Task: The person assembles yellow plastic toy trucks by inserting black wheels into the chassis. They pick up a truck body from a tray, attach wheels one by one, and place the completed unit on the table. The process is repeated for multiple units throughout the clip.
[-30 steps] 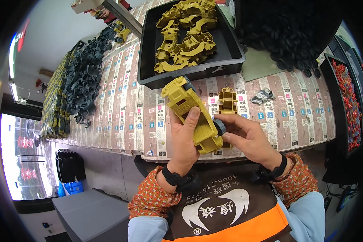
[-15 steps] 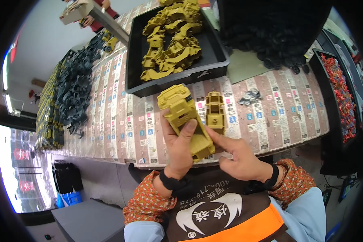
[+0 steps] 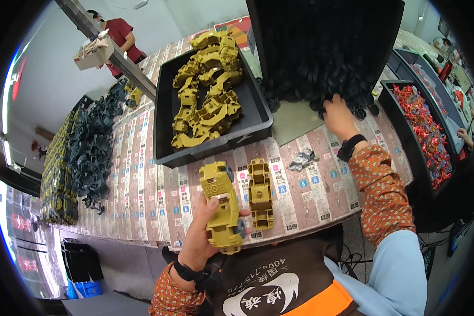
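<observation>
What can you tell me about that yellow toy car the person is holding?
The toy vehicle body is a boxy, mustard-yellow shell that looks like moulded plastic, with a paler patch near its middle and a dark wheel showing at its lower right corner. The left hand grips it from below and from the left, with the thumb on its right side, holding it above the table's near edge, its length running away from the person. Just to its right, a matching yellow chassis part lies on the table, apart from it.
</observation>
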The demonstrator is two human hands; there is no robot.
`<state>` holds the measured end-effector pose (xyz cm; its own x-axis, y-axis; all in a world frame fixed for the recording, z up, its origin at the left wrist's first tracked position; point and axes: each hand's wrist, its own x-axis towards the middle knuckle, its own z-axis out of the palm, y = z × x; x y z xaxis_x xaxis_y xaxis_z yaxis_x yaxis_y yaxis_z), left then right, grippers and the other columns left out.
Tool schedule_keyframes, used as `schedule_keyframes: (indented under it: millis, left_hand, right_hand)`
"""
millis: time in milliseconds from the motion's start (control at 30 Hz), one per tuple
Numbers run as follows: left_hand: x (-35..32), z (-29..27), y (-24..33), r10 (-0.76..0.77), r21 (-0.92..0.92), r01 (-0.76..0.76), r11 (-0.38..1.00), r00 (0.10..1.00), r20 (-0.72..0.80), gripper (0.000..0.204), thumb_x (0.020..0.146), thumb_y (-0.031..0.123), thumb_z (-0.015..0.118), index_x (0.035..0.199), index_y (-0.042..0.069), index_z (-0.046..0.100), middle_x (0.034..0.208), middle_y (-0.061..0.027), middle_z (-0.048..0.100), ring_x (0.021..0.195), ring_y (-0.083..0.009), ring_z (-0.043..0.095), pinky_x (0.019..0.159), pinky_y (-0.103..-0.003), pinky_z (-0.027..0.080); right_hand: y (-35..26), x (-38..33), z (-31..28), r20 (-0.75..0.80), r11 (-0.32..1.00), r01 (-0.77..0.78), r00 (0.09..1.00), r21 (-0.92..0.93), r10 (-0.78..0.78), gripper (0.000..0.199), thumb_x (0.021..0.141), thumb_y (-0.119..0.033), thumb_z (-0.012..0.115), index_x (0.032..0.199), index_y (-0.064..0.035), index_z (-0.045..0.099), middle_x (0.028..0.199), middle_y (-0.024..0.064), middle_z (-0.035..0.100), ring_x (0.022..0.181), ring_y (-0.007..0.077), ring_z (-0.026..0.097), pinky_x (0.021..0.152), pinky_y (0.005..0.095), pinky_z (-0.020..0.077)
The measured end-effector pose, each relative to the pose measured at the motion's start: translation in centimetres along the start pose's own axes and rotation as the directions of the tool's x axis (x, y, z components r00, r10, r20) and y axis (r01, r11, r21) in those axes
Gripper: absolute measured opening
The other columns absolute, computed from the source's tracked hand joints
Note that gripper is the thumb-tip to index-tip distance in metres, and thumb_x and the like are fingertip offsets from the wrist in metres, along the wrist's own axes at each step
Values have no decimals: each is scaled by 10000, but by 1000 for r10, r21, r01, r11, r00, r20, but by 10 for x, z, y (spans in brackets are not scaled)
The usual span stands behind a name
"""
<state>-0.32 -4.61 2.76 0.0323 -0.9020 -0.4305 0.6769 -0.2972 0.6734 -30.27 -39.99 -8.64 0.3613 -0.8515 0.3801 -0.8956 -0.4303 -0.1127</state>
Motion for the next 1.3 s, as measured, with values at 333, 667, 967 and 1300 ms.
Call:
schedule_keyframes:
  millis: [333,667,967,1300]
  left_hand:
    - [5,-1,11,-44,241,14,970,992,116,585,1049,406,563,1481,96,317,1294,-198,571,1078,-358,701,784,-415,645]
    - [23,17,8,-144,179,102,979,960,238,835,1029,667,441,1618,110,237,1471,-240,531,1227,-349,658,905,-389,618]
    - [20,1,-30,298,254,-311,916,950,91,852,968,287,756,1604,172,201,1479,-113,468,1293,-206,527,1063,-378,467]
    - [16,-5,-25,205,-84,-195,977,969,141,565,1094,426,501,1560,133,376,1370,-83,581,1273,-243,591,1099,-450,501]
  right_hand:
    - [-41,-34,-47,-27,935,78,997,346,-73,338,845,29,649,1178,25,591,942,185,661,935,360,656,839,441,544]
    - [-184,-99,-133,75,291,5,962,957,-264,212,988,-17,573,1195,-30,532,906,116,622,788,219,639,738,352,512]
    - [-226,-147,-120,56,434,-7,993,901,-100,274,937,3,567,1207,-6,518,1058,228,587,933,434,622,809,460,512]
    - [-234,-134,-125,232,200,-216,971,956,-62,231,975,-16,621,1197,-15,560,825,112,671,695,180,698,651,304,540]
